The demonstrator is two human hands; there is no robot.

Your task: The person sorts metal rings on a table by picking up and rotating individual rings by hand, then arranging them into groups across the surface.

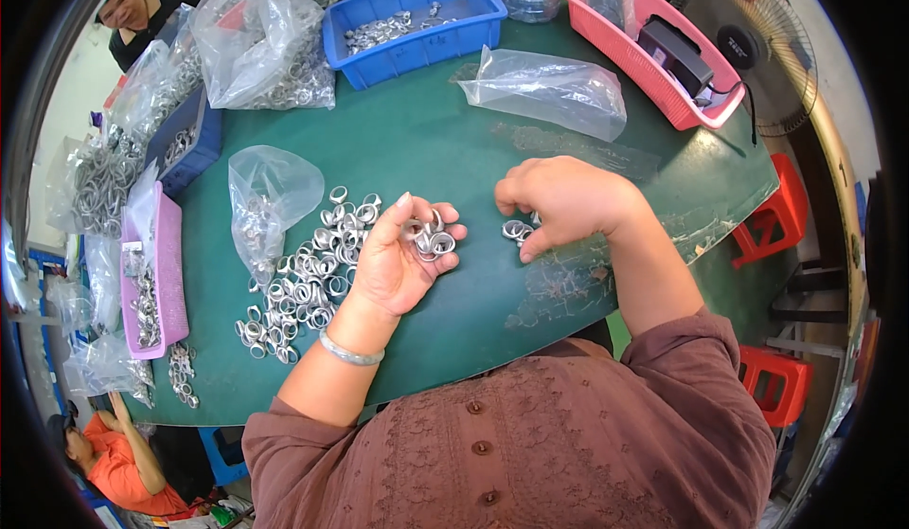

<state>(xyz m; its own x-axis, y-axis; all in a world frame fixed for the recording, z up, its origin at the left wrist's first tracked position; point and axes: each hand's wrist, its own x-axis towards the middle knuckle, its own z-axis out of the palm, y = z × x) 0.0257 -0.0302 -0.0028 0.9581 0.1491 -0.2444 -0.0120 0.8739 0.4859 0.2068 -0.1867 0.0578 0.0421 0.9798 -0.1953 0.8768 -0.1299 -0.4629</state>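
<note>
My left hand (390, 254) is turned palm up, its fingers curled around a small cluster of silver-coloured metal rings (434, 237). Over the green tabletop to the right, my right hand (568, 202) is bent downward with thumb and fingers apart. A few more metal rings (516, 232) show in the gap between them, seemingly on the table; whether the fingertips touch them is hard to see. Beside my left wrist spreads a loose pile of rings (308, 287). A clear plastic bag (270, 188) with rings in it lies against the pile's far side.
A blue tray (417, 51) of metal pieces stands at the back, beside bulging clear bags (260, 46). A pink basket (663, 65) holds a black device at the back right. A lilac basket (166, 273) is at left. Two other people are on the left.
</note>
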